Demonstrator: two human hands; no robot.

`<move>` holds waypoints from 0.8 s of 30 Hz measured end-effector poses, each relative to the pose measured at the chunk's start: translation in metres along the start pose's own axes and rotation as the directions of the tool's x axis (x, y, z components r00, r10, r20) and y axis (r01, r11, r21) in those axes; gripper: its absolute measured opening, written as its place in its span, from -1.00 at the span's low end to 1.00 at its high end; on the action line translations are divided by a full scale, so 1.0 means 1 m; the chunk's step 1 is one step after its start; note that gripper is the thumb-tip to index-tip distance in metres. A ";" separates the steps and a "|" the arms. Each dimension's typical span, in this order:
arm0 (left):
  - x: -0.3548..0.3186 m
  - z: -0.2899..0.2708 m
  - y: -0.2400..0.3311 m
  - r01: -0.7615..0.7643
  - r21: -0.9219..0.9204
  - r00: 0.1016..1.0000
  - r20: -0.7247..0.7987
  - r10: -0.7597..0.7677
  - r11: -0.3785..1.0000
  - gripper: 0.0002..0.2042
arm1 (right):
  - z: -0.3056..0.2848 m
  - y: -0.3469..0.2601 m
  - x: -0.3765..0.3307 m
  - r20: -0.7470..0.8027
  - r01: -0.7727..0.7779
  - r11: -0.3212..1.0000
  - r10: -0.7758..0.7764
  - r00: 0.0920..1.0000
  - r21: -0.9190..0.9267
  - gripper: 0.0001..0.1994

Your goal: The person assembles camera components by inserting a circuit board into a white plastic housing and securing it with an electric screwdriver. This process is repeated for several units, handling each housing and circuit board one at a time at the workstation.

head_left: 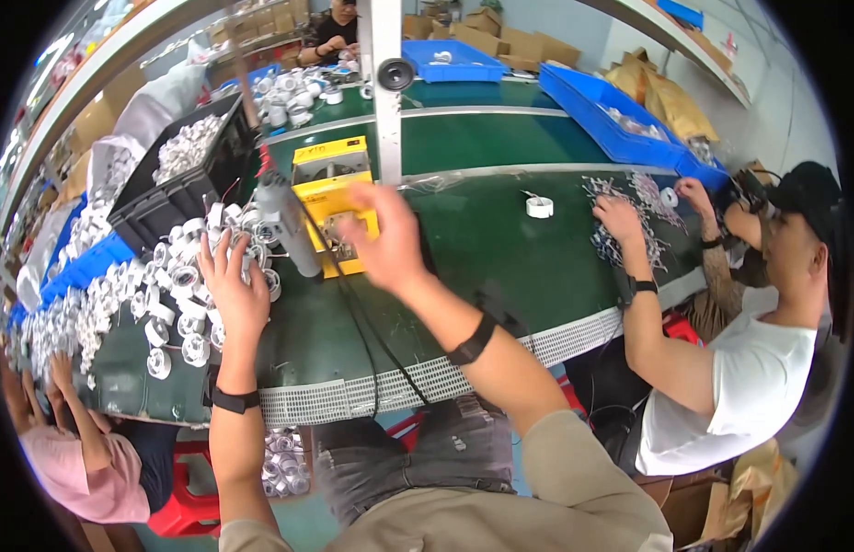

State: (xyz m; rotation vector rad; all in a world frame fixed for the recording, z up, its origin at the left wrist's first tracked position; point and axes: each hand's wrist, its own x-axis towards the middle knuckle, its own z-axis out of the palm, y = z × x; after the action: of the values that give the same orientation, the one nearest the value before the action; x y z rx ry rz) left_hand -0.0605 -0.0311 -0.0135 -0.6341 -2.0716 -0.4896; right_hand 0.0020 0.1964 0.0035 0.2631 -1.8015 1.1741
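Note:
My left hand rests over the edge of a pile of white round plastic housings, fingers spread, touching or just above them. Its fingers hide whatever lies under them. My right hand is raised in front of a yellow box-shaped device, slightly blurred, with fingers and thumb apart and nothing visible between them. Between my hands stands a grey electric screwdriver, upright and tilted a little, with a dark cable running to the table's near edge. Neither hand is on the screwdriver.
A black crate of small white parts stands behind the pile. One white ring-shaped part with wires lies on the green table. At right, a co-worker's hand is at a heap of wires. A white post rises mid-table; blue trays stand beyond.

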 end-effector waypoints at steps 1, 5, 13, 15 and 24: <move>0.001 -0.002 0.000 -0.010 -0.011 1.000 -0.003 0.010 1.000 -0.63 | -0.018 0.010 0.010 -0.107 -0.036 0.997 0.029 0.994 -0.069 -0.59; 0.001 -0.008 0.017 0.039 -0.499 0.997 0.079 0.001 0.866 -0.84 | -0.142 0.079 0.022 -0.310 -0.230 0.590 -0.035 0.950 -0.774 -0.54; -0.007 -0.018 0.046 -0.081 -0.712 0.875 0.284 0.392 0.697 -0.84 | -0.208 0.117 -0.014 -0.374 -0.432 0.374 0.220 0.901 -0.820 -0.74; -0.010 -0.017 0.050 0.009 -0.763 0.844 0.352 0.404 0.646 -0.83 | -0.177 0.101 -0.015 -0.201 -0.214 0.438 0.075 0.977 -0.873 -0.74; -0.031 -0.010 0.080 0.581 -0.803 0.722 0.585 0.369 0.136 -0.27 | -0.044 -0.038 -0.037 0.211 0.298 0.872 -0.231 0.950 -0.389 -0.69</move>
State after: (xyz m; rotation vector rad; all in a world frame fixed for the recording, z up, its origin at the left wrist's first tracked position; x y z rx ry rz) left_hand 0.0089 0.0190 -0.0257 -1.6675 -2.1766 -2.2251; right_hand 0.0706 0.2017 0.0017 0.3466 -2.0299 0.5662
